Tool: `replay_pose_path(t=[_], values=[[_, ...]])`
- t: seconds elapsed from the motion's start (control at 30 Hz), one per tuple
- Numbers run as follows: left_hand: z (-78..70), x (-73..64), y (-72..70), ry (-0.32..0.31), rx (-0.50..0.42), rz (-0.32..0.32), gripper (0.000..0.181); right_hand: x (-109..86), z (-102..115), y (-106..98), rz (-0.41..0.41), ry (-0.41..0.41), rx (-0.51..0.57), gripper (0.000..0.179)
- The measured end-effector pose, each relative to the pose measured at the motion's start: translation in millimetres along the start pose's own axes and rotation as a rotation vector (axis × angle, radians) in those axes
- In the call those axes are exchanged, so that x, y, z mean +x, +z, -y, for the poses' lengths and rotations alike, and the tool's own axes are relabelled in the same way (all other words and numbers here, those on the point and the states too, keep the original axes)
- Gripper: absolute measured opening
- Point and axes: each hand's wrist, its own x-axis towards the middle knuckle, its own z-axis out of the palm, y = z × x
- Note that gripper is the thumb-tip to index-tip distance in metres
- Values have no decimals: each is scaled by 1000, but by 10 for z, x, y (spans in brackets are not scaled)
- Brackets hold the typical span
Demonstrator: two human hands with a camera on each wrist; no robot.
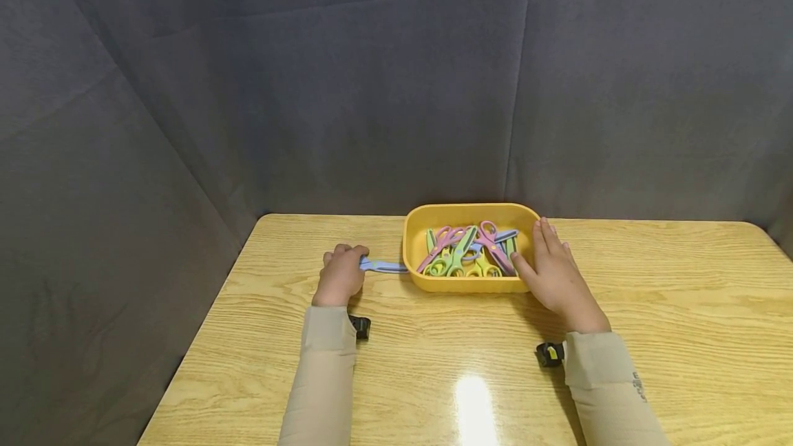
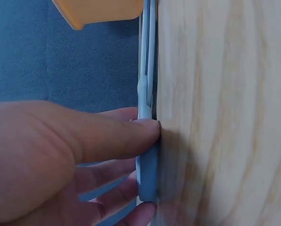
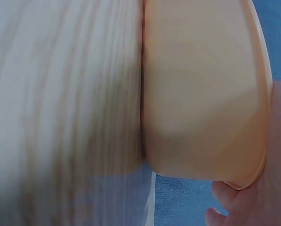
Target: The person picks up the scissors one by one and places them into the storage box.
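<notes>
My left hand (image 1: 342,272) pinches the handle end of a pair of blue scissors (image 1: 385,266) on the table. In the left wrist view, the thumb lies over the scissors (image 2: 148,99) and the fingers are behind and below; the handle loops are partly hidden. The blades point right, to the left end of a yellow bin (image 1: 471,285). At the bin's right end, my right hand (image 1: 554,282) holds the rim, thumb on the inner side and fingers along the outside. Inside the bin lies a pile of scissors: pink scissors (image 1: 493,249), green scissors (image 1: 461,253), and yellow and blue ones.
A wood-grain table (image 1: 421,349) carries the bin near its back edge. Behind it and on the left hangs a dark grey curtain (image 1: 372,102). Small black wrist cameras sit under both sleeves, one by the right cuff (image 1: 549,354).
</notes>
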Motion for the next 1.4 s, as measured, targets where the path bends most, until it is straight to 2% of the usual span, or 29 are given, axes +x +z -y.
replay_pose_path(t=[0.47,0.9,1.13,1.4], values=[[-21,-32,-24,-12,39,32,43,5,3,-5,-16,-4,-11,83],[-18,-33,-19,14,94,2,36,-1,3,-2,-20,-9,-7,82],[-4,-78,-72,9,61,-6,37,-2,-26,22,-15,-8,5,84],[53,-79,-138,-3,64,-20,38,3,-29,21,-6,-2,-2,84]])
